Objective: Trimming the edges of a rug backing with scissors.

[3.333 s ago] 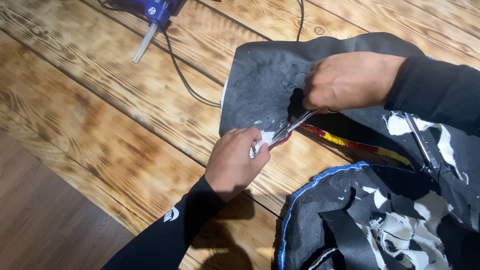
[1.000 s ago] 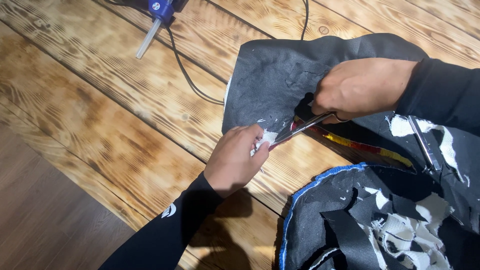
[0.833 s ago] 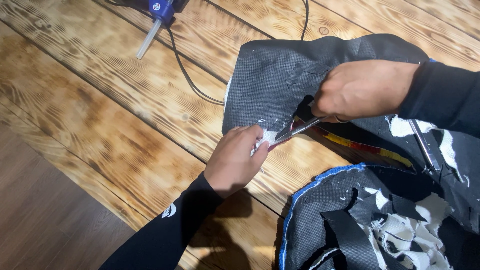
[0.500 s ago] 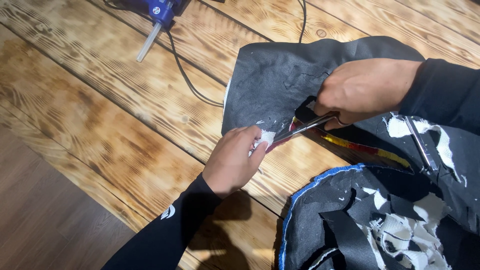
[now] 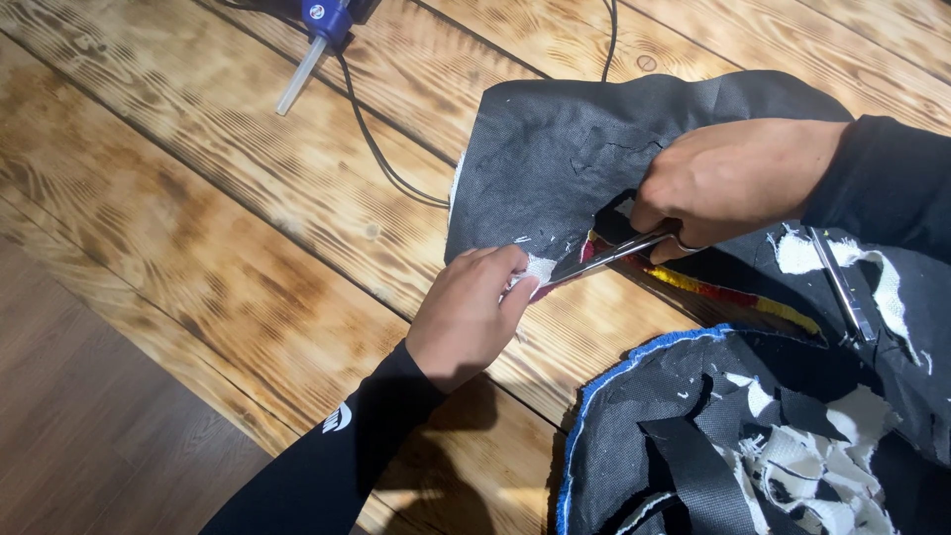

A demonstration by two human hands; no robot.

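My right hand (image 5: 733, 178) grips a pair of scissors (image 5: 604, 256), whose blades point left along the lower edge of a dark grey fabric piece (image 5: 555, 159). My left hand (image 5: 471, 312) pinches that edge of the fabric where a small white patch shows, right at the blade tips. A red and yellow strip (image 5: 733, 295) runs along the fabric edge under the scissors. Both arms wear black sleeves.
A blue glue gun (image 5: 315, 35) with a black cable (image 5: 381, 163) lies at the top of the burnt-wood tabletop (image 5: 198, 198). A blue-rimmed heap of black and white fabric scraps (image 5: 753, 436) fills the lower right. A thin metal tool (image 5: 842, 287) lies on the cloth at right.
The right hand has worked the scissors slightly, shifting a little along the fabric edge. The left hand keeps its pinch in the same place.
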